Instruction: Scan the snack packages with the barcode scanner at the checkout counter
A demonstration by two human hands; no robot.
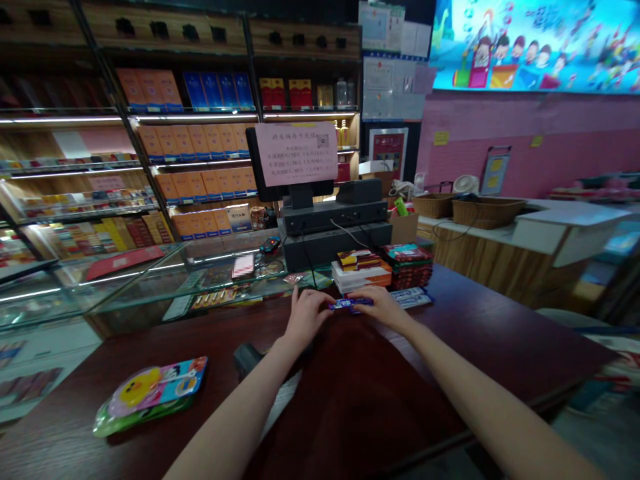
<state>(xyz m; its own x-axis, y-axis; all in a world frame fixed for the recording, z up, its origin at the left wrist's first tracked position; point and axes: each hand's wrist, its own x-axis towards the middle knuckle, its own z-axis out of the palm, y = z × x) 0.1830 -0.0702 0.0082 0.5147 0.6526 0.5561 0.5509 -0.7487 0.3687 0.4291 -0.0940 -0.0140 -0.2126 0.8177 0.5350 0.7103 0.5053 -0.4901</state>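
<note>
Above a dark red-brown surface, my left hand (306,315) pinches one end of a small, narrow purple-blue wrapped packet (346,304), with a finger raised. My right hand (383,307) grips the packet's other end. White lettering shows on its wrapper, but the print is too small to read. Just right of my right hand lies a flat pale blue-and-white packet (411,297). Behind my hands, orange and white boxes (367,276) carry brown-and-yellow packets. A stack of red packets (407,265) stands beside them. A dark grey handheld device (246,360) is partly hidden behind my left forearm.
A toy pack with a yellow duck (143,388) lies on the wooden counter (220,427) at left. A glass display case (150,280) adjoins the counter. Beyond my hands stand a monitor with a pink notice (297,155) and a dark cash drawer (330,244).
</note>
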